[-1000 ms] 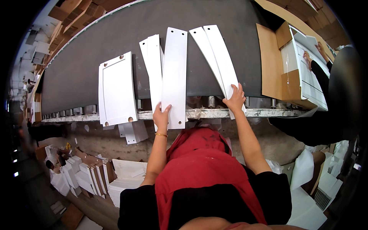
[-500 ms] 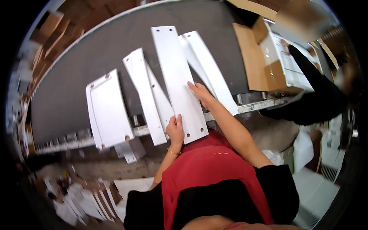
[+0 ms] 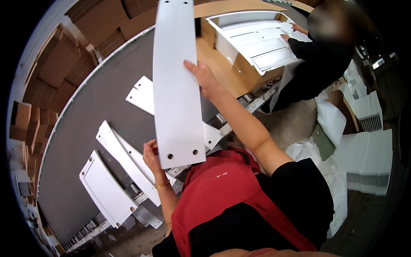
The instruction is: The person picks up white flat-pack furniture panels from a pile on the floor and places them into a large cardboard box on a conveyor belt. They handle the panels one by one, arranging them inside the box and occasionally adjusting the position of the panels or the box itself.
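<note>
A long white board (image 3: 177,94) with holes at both ends is raised in front of me, tilted slightly. My right hand (image 3: 203,77) grips its right edge near the middle, thumb on the front face. At the lower left edge, my left hand (image 3: 153,158) has its fingers bent against the board, partly hidden behind it. Beneath the board, a white strip (image 3: 142,95) and another white piece (image 3: 211,136) stick out. To the left lie a narrow curved white strip (image 3: 128,156) and a wider framed white panel (image 3: 105,188) with corner holes.
The dark conveyor belt (image 3: 81,141) has metal rollers along its near edge. An open cardboard box (image 3: 239,70) holding white panels stands at the far right, where a co-worker (image 3: 299,64) reaches in. Stacked white boards (image 3: 364,158) and plastic wrapping (image 3: 319,165) are on the right.
The board has been lifted up off the other pieces and brought closer. My view has turned right, toward the box. My left thumb no longer shows on the board's face.
</note>
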The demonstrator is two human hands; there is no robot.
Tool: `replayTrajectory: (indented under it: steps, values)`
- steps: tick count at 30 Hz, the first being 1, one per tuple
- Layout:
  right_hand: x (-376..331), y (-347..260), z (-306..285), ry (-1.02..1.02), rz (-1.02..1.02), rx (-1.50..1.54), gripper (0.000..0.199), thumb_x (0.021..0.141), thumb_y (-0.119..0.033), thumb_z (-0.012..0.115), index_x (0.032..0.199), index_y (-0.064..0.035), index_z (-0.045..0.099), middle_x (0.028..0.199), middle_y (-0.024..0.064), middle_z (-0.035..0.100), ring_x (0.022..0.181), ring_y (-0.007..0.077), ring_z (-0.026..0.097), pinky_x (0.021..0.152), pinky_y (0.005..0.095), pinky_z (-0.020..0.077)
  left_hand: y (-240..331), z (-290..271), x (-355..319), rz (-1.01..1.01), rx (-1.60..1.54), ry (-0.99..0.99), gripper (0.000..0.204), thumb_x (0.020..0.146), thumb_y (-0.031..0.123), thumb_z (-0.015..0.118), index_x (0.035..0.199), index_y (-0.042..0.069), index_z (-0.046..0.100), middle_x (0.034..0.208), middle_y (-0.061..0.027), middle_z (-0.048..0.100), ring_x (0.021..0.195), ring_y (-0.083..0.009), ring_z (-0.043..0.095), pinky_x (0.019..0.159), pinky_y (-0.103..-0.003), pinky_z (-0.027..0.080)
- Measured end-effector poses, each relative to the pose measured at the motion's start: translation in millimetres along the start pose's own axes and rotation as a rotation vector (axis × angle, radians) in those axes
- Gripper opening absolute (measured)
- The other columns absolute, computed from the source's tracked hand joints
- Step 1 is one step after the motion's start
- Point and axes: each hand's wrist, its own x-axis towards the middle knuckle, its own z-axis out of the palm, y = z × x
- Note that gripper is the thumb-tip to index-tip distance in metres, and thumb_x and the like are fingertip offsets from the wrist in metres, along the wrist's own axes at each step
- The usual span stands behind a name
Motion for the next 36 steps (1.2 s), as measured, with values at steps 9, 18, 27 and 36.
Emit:
replayTrajectory:
  steps: [9, 18, 27, 36]
  values:
    - [37.1, -110.3, -133.3, -0.011, -0.109, 0.204, 0.049, 0.083, -0.016, 0.06, 0.125, -0.0092, 0.035, 0.111, 0.0056, 0.052, 0.094, 0.0169, 0.057, 0.072, 0.0342, 0.0537, -82.6, 244.8, -28.0, 0.185, 0.754, -0.672, 0.016, 0.082, 0.021, 0.058, 0.089, 0.008, 0.065, 0.086, -0.0074, 0.065, 0.083, -0.0266, 0.059, 0.075, -0.035, 0.046]
    - [69.2, -146.2, -263.7, 0.002, -0.107, 0.108, 0.067, 0.072, -0.001, 0.066, 0.127, 0.0007, 0.027, 0.113, 0.0094, 0.048, 0.108, 0.0181, 0.046, 0.094, 0.0313, 0.0381, -85.8, 390.2, -7.0, -0.125, 0.466, -0.67, 0.025, 0.088, 0.017, 0.053, 0.108, 0.004, 0.059, 0.107, -0.0075, 0.06, 0.099, -0.0177, 0.056, 0.084, -0.027, 0.042]
    - [68.1, -147.1, -313.3, -0.051, 0.057, -0.221, 0.063, 0.072, -0.004, 0.067, 0.124, 0.0026, 0.033, 0.11, 0.0116, 0.05, 0.102, 0.0167, 0.05, 0.088, 0.0291, 0.0419, -67.0, 251.8, 23.2, -0.24, 0.368, 0.303, 0.032, 0.092, 0.023, 0.046, 0.114, 0.001, 0.051, 0.098, -0.0082, 0.063, 0.079, -0.0131, 0.061, 0.066, -0.026, 0.045]
    - [29.2, -87.0, -262.5, -0.252, 0.116, -0.335, 0.053, 0.077, -0.006, 0.063, 0.122, 0.0014, 0.034, 0.105, 0.0111, 0.052, 0.097, 0.0155, 0.051, 0.085, 0.0293, 0.0425, -18.4, 343.1, 23.5, -0.193, 0.421, 0.304, 0.061, 0.09, 0.051, 0.04, 0.093, -0.007, 0.058, 0.084, -0.0082, 0.06, 0.074, -0.0139, 0.053, 0.066, -0.027, 0.044]
